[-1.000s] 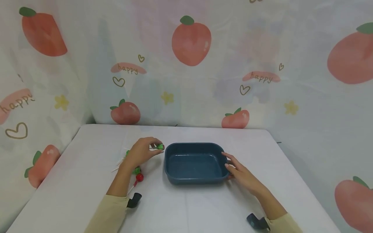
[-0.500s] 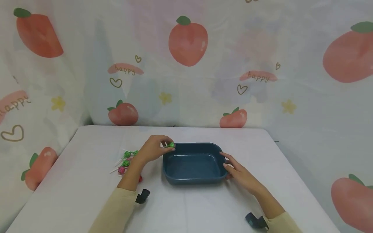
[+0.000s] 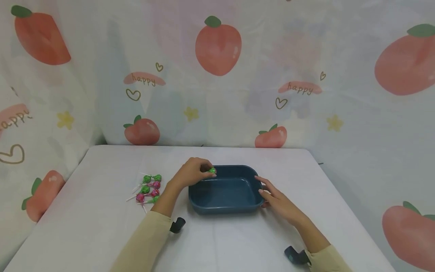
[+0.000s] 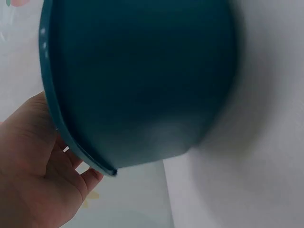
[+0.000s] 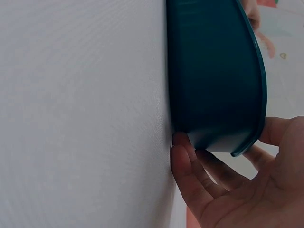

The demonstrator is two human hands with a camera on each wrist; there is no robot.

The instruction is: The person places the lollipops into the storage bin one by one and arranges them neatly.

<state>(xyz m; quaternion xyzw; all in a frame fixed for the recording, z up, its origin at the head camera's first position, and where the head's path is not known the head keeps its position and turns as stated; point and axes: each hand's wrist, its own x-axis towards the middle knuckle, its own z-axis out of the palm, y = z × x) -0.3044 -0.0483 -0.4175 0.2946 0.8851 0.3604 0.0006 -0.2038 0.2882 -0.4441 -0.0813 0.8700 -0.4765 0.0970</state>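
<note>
A lollipop in a green wrapper (image 3: 212, 170) is pinched between the thumb and fingers of my left hand (image 3: 193, 173), over the back left corner of a dark blue rectangular dish (image 3: 224, 210). In the left wrist view the dish wall (image 4: 142, 85) hides the lollipop and part of that hand (image 4: 38, 166). My right hand (image 3: 278, 199) holds the right end of the dish. Seen from the right wrist, the thumb lies at the rim (image 5: 264, 90) and the fingertips (image 5: 180, 159) reach the lower edge. The dish interior shows only its bare floor.
Several lollipops in green and pink wrappers (image 3: 145, 189) lie in a loose group on the white tablecloth (image 3: 85, 215), left of the dish. My left forearm partly covers their right side. A fruit-print curtain (image 3: 224, 105) hangs behind the table.
My left hand has carried the green lollipop rightward, from beside the dish to over its back left corner. More of the lollipop group shows now. The right hand keeps its hold.
</note>
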